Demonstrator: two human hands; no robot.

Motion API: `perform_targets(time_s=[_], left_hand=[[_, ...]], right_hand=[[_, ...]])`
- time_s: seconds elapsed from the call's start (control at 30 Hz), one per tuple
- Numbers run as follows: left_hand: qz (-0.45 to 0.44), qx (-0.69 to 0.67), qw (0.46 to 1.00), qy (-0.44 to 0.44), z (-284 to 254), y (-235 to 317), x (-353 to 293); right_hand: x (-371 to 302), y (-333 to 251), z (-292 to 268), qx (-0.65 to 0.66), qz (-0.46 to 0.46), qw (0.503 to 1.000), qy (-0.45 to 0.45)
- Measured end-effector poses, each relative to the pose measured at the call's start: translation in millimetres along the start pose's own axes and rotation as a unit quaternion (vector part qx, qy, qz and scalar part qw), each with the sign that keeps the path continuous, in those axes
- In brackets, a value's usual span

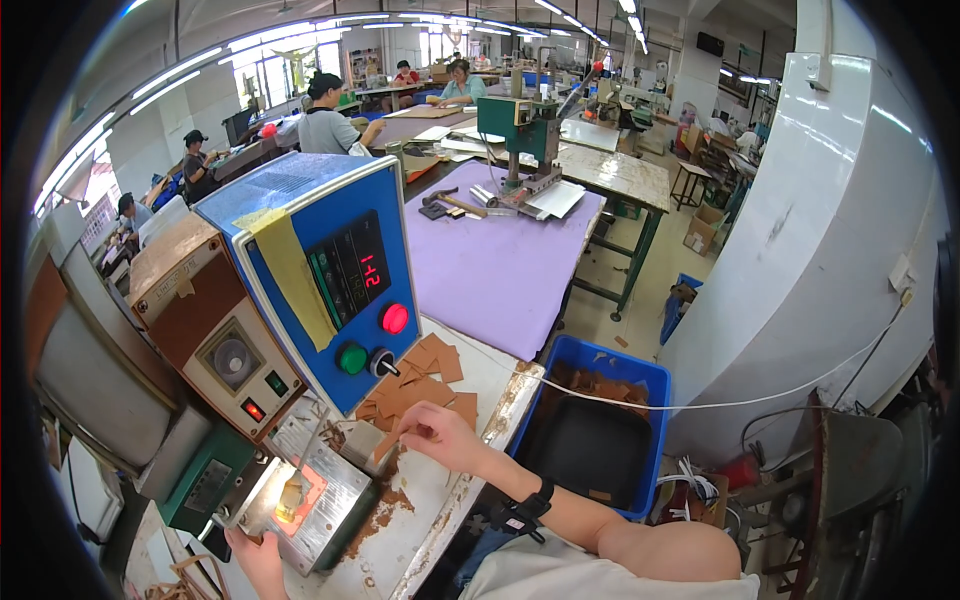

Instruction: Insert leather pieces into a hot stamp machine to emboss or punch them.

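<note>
Mostly flat, angular brown pieces [412,396]

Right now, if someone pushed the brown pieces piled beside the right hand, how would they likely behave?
The brown pieces look thin and flat, so each is probably light. Their straight, uncurled edges suggest some stiffness. Loosely overlapped, they would likely slide over one another rather than roll.

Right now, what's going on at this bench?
A person is working at a small machine beneath a blue-fronted control box. Their right hand pinches a small brown piece, close to a loose pile of brown pieces on the white table. Their left hand is beside the machine's metal plate; whether it grips anything is unclear.
</note>
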State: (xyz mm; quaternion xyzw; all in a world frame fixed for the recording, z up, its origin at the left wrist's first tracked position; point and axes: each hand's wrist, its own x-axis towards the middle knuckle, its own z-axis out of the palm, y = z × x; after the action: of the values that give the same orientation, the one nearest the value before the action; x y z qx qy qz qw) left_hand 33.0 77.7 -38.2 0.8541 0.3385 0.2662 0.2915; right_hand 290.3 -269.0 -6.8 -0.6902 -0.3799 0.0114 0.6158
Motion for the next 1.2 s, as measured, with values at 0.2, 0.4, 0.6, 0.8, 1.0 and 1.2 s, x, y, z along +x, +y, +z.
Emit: perform_targets(time_s=[0.2, 0.4, 0.6, 0.8, 1.0, 1.2], left_hand=[[-0.008, -0.116, 0.992, 0.041, 1, -2, -17], [-0.15, -0.092, 0.97, 0.166, -31, 51, -102], [-0.201, -0.15, 0.953, 0.169, -12, 30, -174], [-0.184, -0.144, 0.952, 0.198, 9, -72, -212], [-0.144, -0.213, 0.939, 0.23, 20, 85, -166], [-0.107, -0.471, 0.855, 0.191, 28, 123, -122]], right_hand=[[-20, 24, -6, -0.009, 0.04, 0.999, 0.017], [-34, 40, -2, 0.0, 0.08, 0.995, 0.052], [-33, 38, 1, -0.003, 0.105, 0.989, 0.105], [-27, 63, 20, 0.039, 0.037, 0.991, 0.121], [13, 33, 12, 0.114, 0.046, 0.987, 0.106], [52, -5, 114, -0.016, -0.041, 0.986, -0.159]])
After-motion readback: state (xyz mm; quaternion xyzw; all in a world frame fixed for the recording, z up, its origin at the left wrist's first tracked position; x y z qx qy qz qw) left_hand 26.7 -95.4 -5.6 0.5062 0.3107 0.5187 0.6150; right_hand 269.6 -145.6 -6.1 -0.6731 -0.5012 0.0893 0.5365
